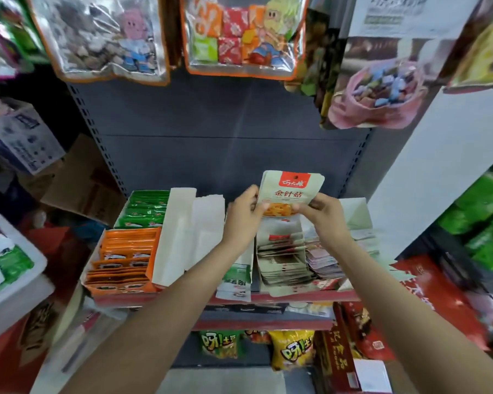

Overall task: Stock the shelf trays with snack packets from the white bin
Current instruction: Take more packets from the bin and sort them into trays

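Note:
A small stack of cream snack packets [292, 189] with a red label is held upright above the shelf. My left hand [244, 216] pinches its left edge and my right hand [322, 213] pinches its lower right edge. Directly below them stands an open cardboard tray [271, 288] filled with several of the same cream packets [282, 260]. At the far left edge sits the white bin [20, 277], with green-and-white packets [3, 265] in it.
An orange packet tray [123, 260] and a green packet tray [146, 209] stand at the shelf's left. White tray flaps [188, 223] rise between them and my hands. Large snack bags [245, 35] hang overhead. The red shelf edge [296, 297] runs in front; bags fill the lower shelf.

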Demonstrator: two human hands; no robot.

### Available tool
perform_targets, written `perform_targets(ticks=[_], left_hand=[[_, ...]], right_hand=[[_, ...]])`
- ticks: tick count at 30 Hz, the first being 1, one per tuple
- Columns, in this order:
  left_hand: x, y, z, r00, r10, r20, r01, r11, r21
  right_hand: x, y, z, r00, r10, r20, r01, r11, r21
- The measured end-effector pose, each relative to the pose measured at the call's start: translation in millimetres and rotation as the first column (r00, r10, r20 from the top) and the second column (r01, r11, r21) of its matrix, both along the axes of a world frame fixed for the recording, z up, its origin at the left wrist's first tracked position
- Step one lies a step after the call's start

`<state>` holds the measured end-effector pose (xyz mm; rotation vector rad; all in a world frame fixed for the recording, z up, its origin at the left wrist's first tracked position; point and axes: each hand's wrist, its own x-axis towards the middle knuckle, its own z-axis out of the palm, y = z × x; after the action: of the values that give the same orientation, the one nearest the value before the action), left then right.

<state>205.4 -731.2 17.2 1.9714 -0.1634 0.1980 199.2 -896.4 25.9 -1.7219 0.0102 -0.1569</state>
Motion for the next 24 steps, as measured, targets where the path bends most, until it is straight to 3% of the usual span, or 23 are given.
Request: perform_targets(ticks=[4,7,11,14,16,19,24], left_hand=[[7,-9,-15,0.989,-0.074,-0.125,0.078,0.997,0.028],[10,-8,-23,0.967,-0.138,-0.212,0.169,0.976,0.136],[11,-2,-20,0.992,-0.107,-0.065,0.121,0.950,0.289],[8,1,-26,0.990,-0.132,-0.044,0.137,0.871,0.471],[6,1,-33,0.986,-0.143,-0.089,0.168,0.821,0.545],[3,-2,-33,0.988,-0.123,-0.092,0.154,0.826,0.542],[3,-9,-29,0.991,-0.120,-0.065,0.132,0.731,0.669]], right_hand=[[6,-14,-16,0.998,0.005,-0.067,-0.009,0.998,-0.058],[9,-22,-35,0.990,-0.003,-0.141,-0.025,0.980,-0.198],[9,-22,-47,0.975,0.019,-0.221,-0.088,0.948,-0.307],[8,-20,-39,0.994,0.054,-0.097,-0.084,0.938,-0.335],[9,-20,-34,0.997,0.072,-0.022,-0.075,0.892,-0.447],[11,-20,-36,0.990,0.122,-0.065,-0.135,0.757,-0.640],[13,-17,-40,0.987,0.121,-0.107,-0.159,0.628,-0.762]])
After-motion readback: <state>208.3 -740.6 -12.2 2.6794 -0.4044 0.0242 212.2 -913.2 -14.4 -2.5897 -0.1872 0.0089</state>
